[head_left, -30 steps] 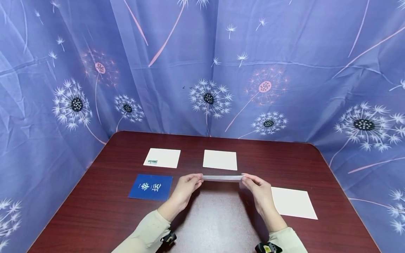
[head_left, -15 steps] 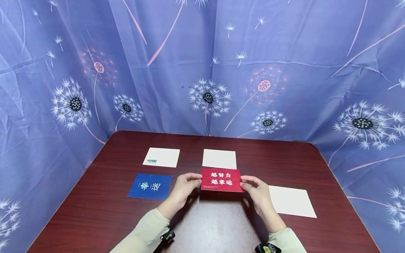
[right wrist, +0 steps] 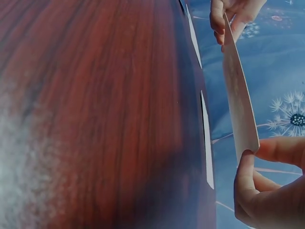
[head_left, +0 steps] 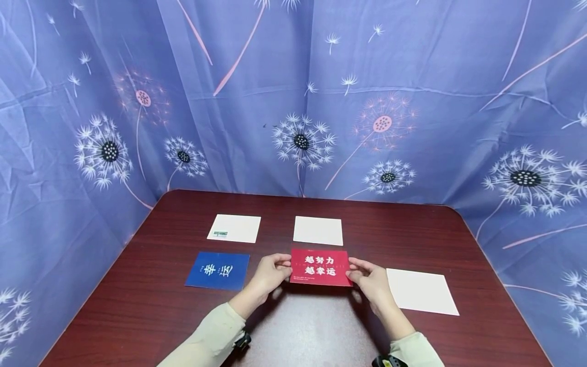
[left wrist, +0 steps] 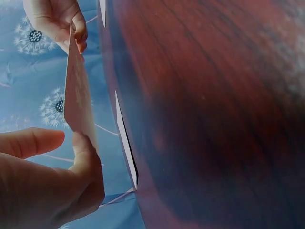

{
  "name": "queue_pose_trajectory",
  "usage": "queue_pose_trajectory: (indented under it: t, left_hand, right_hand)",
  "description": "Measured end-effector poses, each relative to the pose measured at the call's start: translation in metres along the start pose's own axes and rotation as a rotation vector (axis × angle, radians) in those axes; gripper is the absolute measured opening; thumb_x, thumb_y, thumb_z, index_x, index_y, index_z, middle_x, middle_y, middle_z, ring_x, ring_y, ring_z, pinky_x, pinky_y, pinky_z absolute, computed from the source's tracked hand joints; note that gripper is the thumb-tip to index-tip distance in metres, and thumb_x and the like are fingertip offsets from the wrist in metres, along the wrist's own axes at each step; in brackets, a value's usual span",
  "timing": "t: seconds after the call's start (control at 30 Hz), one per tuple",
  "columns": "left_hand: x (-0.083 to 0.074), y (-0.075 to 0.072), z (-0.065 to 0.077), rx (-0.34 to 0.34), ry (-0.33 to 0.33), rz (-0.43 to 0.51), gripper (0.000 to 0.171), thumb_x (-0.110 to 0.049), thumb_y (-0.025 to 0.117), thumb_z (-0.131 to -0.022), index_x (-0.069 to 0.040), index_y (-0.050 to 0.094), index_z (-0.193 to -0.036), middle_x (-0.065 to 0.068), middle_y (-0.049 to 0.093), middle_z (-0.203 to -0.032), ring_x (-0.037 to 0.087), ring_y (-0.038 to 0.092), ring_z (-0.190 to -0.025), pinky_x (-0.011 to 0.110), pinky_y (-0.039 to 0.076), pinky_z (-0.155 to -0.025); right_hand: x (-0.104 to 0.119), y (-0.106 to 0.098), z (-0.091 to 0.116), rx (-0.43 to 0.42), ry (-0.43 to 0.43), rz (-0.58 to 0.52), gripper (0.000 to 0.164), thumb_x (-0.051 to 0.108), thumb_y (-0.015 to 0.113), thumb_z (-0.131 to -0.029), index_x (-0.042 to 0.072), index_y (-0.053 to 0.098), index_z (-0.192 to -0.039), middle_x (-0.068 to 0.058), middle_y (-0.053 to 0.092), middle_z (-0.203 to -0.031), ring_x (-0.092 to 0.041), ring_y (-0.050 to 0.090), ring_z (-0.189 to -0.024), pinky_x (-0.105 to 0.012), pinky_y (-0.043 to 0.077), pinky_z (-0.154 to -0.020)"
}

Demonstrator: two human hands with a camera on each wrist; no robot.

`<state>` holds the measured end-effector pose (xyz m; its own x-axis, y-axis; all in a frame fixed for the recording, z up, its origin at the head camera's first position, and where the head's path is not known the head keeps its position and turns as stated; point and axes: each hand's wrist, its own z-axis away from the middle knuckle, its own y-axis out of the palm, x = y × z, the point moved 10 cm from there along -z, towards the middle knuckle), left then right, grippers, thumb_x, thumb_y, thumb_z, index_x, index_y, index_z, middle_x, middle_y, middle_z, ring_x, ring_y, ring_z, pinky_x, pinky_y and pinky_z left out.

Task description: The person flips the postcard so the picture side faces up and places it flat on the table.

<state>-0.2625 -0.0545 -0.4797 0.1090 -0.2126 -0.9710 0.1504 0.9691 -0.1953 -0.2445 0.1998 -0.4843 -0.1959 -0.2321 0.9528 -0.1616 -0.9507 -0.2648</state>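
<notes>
A red postcard (head_left: 320,267) with white Chinese lettering is held above the table, its printed face toward the head camera. My left hand (head_left: 271,274) holds its left edge, and my right hand (head_left: 370,281) pinches the right edge. Seen from the left wrist, the postcard (left wrist: 78,90) is nearly edge-on, with the left hand (left wrist: 52,174) at its near end. The right wrist view has the right hand's thumb and a finger on a corner of the postcard (right wrist: 240,100). Just beyond it on the table lies a white card (head_left: 318,231).
A blue card (head_left: 217,270) with white characters lies left of the left hand. Behind it is a white card (head_left: 235,228) with a small green picture. Another white card (head_left: 423,291) lies beside the right hand. A patterned blue curtain (head_left: 257,122) hangs around the wooden table (head_left: 137,306).
The card was first seen as a thin pale strip, nearly edge-on. It has since tilted so its red lettered face shows, and has shifted slightly toward the wearer. Both hands keep hold.
</notes>
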Motion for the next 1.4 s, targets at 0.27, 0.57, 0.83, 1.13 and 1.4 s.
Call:
queue_pose_trajectory:
  t: [0.27,0.57,0.83,1.13,1.4]
  left_hand:
    - [0.011,0.008,0.003,0.056,-0.050,-0.015,0.038,0.005,0.058,-0.083,0.018,0.054,-0.119,0.020,0.062,-0.103,0.022,0.063,-0.091,0.032,0.055,-0.080]
    - [0.017,0.011,0.005,0.079,-0.074,0.008,0.037,0.006,0.056,-0.084,0.020,0.052,-0.118,0.023,0.062,-0.105,0.025,0.064,-0.092,0.033,0.055,-0.080]
    - [0.019,0.012,0.006,0.093,-0.070,-0.061,0.035,0.002,0.058,-0.086,0.017,0.055,-0.117,0.019,0.062,-0.101,0.023,0.062,-0.091,0.034,0.054,-0.081]
    - [0.019,0.016,0.006,0.120,-0.063,-0.051,0.036,0.003,0.056,-0.085,0.018,0.052,-0.117,0.023,0.060,-0.106,0.027,0.062,-0.095,0.035,0.054,-0.082]
    - [0.019,0.018,0.004,0.116,-0.060,-0.060,0.032,0.001,0.057,-0.087,0.017,0.053,-0.115,0.021,0.059,-0.104,0.023,0.059,-0.092,0.035,0.053,-0.081]
  right_hand:
    - [-0.006,0.001,0.002,0.028,0.015,0.079,0.039,-0.005,0.068,-0.079,-0.010,0.063,-0.117,-0.012,0.067,-0.089,-0.011,0.058,-0.076,-0.015,0.048,-0.063]
    - [-0.011,0.005,0.002,0.056,0.024,0.125,0.041,-0.007,0.069,-0.075,-0.010,0.063,-0.116,-0.011,0.063,-0.086,-0.013,0.055,-0.074,-0.019,0.046,-0.057]
    - [-0.018,0.014,0.004,0.093,0.054,0.087,0.044,-0.011,0.067,-0.074,-0.012,0.060,-0.117,-0.014,0.061,-0.086,-0.013,0.054,-0.063,-0.024,0.046,-0.048]
    - [-0.016,0.018,0.006,0.118,0.049,0.089,0.045,-0.013,0.065,-0.074,-0.015,0.057,-0.119,-0.016,0.061,-0.087,-0.013,0.054,-0.061,-0.023,0.045,-0.047]
    - [-0.014,0.020,0.006,0.115,0.034,0.126,0.047,-0.011,0.064,-0.071,-0.015,0.058,-0.118,-0.016,0.062,-0.087,-0.014,0.052,-0.057,-0.023,0.044,-0.047]
